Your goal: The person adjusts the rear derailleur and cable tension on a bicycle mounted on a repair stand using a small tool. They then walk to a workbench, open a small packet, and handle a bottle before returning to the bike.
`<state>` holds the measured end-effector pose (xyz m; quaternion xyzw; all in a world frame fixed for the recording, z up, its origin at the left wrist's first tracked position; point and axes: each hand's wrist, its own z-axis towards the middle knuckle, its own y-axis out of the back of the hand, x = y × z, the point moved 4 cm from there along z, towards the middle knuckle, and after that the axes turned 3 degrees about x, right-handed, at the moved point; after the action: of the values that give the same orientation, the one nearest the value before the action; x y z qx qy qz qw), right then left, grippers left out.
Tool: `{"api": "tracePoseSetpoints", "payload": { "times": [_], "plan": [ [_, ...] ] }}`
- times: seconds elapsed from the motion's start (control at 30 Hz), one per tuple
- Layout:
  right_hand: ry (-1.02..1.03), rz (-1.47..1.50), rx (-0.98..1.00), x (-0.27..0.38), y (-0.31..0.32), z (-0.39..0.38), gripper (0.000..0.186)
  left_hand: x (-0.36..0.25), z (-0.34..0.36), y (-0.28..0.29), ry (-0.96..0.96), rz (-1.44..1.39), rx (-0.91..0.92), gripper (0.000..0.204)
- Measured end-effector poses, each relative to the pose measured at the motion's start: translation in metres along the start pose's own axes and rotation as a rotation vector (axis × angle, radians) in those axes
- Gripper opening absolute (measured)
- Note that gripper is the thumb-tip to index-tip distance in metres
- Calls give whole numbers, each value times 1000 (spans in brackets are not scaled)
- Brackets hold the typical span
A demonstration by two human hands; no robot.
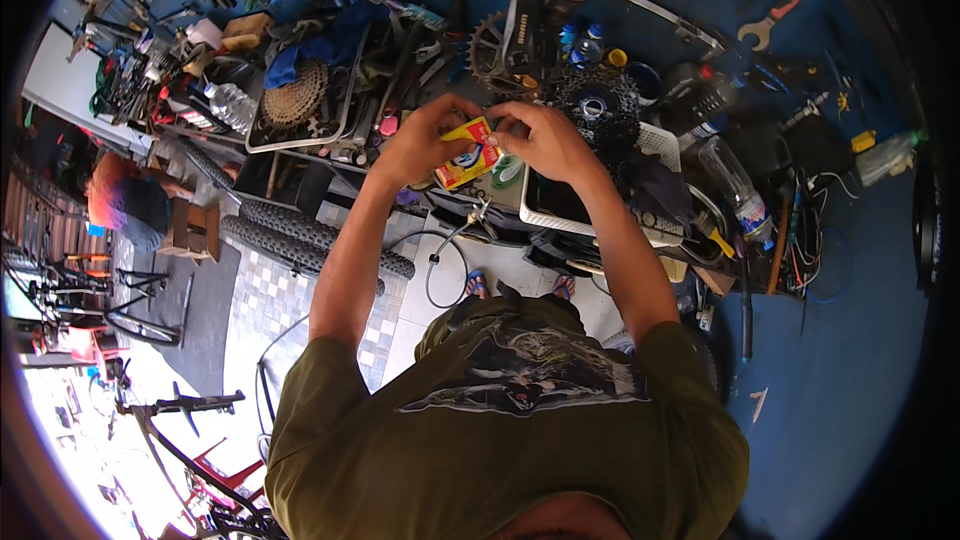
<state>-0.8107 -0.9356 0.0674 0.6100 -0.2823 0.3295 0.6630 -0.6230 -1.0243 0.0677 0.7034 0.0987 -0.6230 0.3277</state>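
A small yellow and red packet (460, 168) is held over the workbench, tilted, its printed face turned up. My left hand (418, 147) grips it from the left, fingers closed round its upper left edge. At the packet's upper right corner, the thumb and fingers of my right hand (548, 140) pinch together on it; the fingertips partly hide that corner. Just below my right fingers lies a green and clear round item (507, 172), too small to make out. A bicycle crank (520, 25) with a chainring stands beyond my hands.
A tray on the left holds a large cassette (295, 93) and blue cloth (318, 53). To the right, a white basket (658, 145) stands beside dark sprockets (598, 105). Bicycle tyres (300, 230) lie below the bench's left side. Another person (130, 200) is at far left.
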Motion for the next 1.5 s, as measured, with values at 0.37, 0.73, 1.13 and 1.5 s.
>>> {"api": "tracePoseSetpoints", "payload": {
  "times": [0.37,0.73,1.13,1.5],
  "plan": [
    [-117,425,-163,-63,-1,-9,17,46,37,-10,-108,-136,-207,40],
    [-150,519,-138,-103,-27,-17,16,78,17,-46,9,-419,-277,30],
    [-107,87,-202,-75,-8,-22,26,61,22,-47,-28,-234,-311,25],
    [20,-182,-84,-60,2,-10,20,66,21,-46,-31,-157,-323,28]
  ]
}}
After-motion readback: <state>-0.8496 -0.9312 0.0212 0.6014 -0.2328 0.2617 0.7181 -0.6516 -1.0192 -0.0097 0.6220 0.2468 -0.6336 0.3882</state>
